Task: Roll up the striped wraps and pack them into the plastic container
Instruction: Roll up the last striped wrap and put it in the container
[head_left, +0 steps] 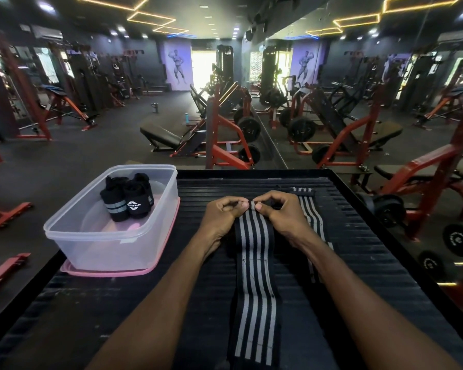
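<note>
A long black wrap with white stripes lies lengthwise on the dark ribbed platform, running toward me. Its far end is pinched by both hands: my left hand and my right hand meet thumb to thumb there, fingers curled over the edge. A second striped wrap lies flat to the right, partly hidden under my right hand and forearm. At the platform's left stands a clear plastic container on a pink lid. Inside it sit two rolled black wraps.
The platform has a raised black rim, and its left and far edges drop to the gym floor. Red and black weight machines, benches and weight plates stand beyond. A mirror wall runs along the right.
</note>
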Action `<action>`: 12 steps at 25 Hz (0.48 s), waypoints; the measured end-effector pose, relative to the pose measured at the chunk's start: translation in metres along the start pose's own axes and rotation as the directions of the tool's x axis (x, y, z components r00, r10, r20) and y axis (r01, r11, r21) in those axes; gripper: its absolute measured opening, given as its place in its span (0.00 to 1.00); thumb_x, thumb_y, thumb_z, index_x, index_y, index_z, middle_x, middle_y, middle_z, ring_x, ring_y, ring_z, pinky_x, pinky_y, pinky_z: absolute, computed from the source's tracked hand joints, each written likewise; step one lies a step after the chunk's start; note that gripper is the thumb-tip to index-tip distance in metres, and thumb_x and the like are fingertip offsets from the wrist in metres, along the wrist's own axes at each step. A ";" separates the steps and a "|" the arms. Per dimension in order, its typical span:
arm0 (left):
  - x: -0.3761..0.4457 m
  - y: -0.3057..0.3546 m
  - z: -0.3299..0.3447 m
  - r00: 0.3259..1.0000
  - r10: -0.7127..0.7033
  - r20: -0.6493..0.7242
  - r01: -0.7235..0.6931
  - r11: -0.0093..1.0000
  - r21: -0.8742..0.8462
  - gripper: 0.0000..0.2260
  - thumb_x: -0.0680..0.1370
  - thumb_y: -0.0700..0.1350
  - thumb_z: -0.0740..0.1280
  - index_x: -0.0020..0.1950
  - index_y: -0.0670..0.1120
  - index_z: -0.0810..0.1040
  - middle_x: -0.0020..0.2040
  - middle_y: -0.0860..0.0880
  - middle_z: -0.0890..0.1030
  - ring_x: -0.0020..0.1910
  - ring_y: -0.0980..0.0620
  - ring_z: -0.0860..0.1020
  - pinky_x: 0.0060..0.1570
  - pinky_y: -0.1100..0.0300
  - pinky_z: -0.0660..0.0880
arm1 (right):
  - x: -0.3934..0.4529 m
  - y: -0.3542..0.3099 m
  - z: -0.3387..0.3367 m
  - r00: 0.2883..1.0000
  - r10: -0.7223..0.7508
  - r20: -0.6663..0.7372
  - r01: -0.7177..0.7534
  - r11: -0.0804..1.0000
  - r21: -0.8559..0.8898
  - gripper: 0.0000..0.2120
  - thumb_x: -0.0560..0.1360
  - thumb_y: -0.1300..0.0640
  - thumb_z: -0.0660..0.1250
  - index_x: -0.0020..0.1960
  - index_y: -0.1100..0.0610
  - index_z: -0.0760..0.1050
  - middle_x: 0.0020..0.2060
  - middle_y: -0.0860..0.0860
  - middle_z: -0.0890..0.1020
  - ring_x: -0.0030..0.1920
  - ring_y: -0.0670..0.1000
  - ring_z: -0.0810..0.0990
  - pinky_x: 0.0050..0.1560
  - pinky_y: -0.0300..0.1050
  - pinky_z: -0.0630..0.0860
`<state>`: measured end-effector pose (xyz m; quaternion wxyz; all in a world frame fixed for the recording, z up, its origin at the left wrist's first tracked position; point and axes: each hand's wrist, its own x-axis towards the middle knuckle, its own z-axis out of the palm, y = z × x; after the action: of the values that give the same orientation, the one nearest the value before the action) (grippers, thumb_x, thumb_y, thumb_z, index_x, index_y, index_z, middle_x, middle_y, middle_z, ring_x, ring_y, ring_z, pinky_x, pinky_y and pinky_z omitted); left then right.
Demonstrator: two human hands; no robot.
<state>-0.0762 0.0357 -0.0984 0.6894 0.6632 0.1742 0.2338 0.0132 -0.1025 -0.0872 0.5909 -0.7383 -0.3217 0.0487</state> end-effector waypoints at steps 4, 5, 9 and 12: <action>0.000 0.003 0.001 1.000 -0.008 -0.012 0.006 0.990 -0.143 0.03 0.75 0.38 0.73 0.46 0.45 0.86 0.46 0.46 0.87 0.49 0.51 0.84 0.54 0.58 0.78 | -0.001 -0.003 -0.001 1.000 -0.003 0.000 0.003 0.996 0.091 0.08 0.72 0.66 0.75 0.46 0.55 0.85 0.40 0.46 0.86 0.46 0.45 0.84 0.54 0.41 0.78; 0.000 0.003 0.001 1.000 -0.003 -0.030 -0.001 0.990 -0.139 0.03 0.75 0.38 0.73 0.45 0.44 0.86 0.46 0.45 0.86 0.49 0.50 0.84 0.55 0.56 0.78 | -0.001 -0.004 0.000 1.000 0.006 0.006 -0.007 0.993 0.121 0.08 0.71 0.67 0.75 0.46 0.56 0.86 0.42 0.47 0.87 0.47 0.45 0.84 0.55 0.41 0.79; 0.000 0.004 0.002 0.994 0.053 -0.092 -0.061 0.994 -0.089 0.04 0.74 0.36 0.73 0.44 0.44 0.85 0.46 0.46 0.86 0.49 0.51 0.83 0.58 0.57 0.78 | 0.000 -0.003 -0.002 0.996 0.081 -0.040 -0.073 0.982 0.173 0.07 0.74 0.66 0.73 0.48 0.56 0.85 0.44 0.51 0.86 0.46 0.46 0.84 0.50 0.39 0.79; 0.000 0.004 0.002 0.992 0.065 -0.107 -0.074 0.994 -0.079 0.05 0.74 0.34 0.73 0.44 0.44 0.84 0.45 0.48 0.86 0.47 0.55 0.83 0.56 0.61 0.78 | 0.002 -0.002 -0.003 0.988 0.077 -0.131 -0.071 0.996 0.048 0.06 0.75 0.63 0.72 0.47 0.54 0.83 0.43 0.50 0.84 0.42 0.46 0.82 0.46 0.40 0.79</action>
<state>-0.0756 0.0338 -0.0938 0.6976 0.6267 0.1769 0.2990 0.0153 -0.1033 -0.0841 0.6246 -0.7382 -0.2531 0.0284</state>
